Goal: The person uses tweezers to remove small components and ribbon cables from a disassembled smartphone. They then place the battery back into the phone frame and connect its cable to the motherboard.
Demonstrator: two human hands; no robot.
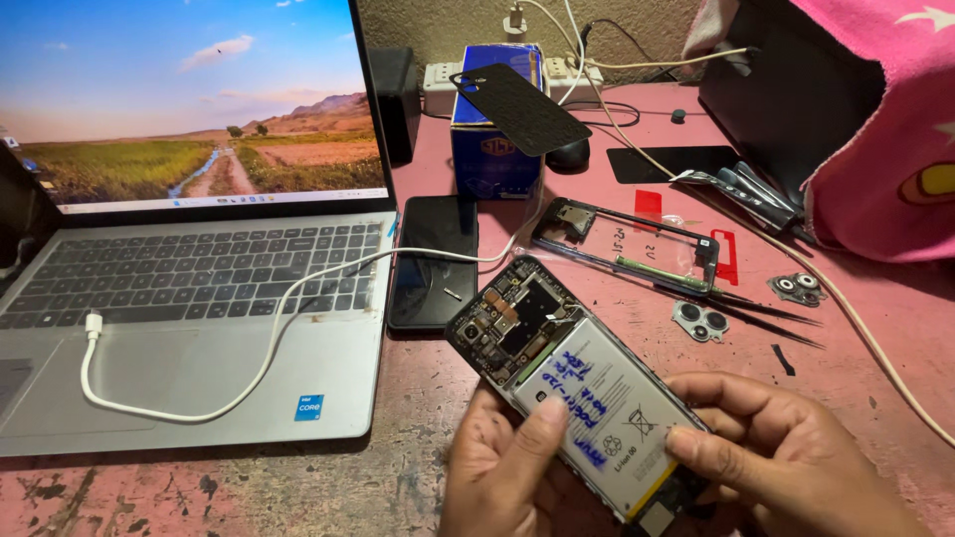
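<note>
Pink bench: an opened phone (567, 383), back cover already off and battery still seated, is held above it by the left hand (502, 467) and right hand (781, 462), with its removed frame (627, 244) set aside.

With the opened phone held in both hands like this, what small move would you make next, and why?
Probably lift the battery at its lower edge: the left hand steadies the opened phone with its thumb on the battery, and the right hand has a fingertip at the battery's edge.

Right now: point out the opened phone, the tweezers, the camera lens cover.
opened phone (572, 383), head view, on its battery.
tweezers (766, 313), head view, mid-shaft.
camera lens cover (699, 321), head view, centre.
</note>
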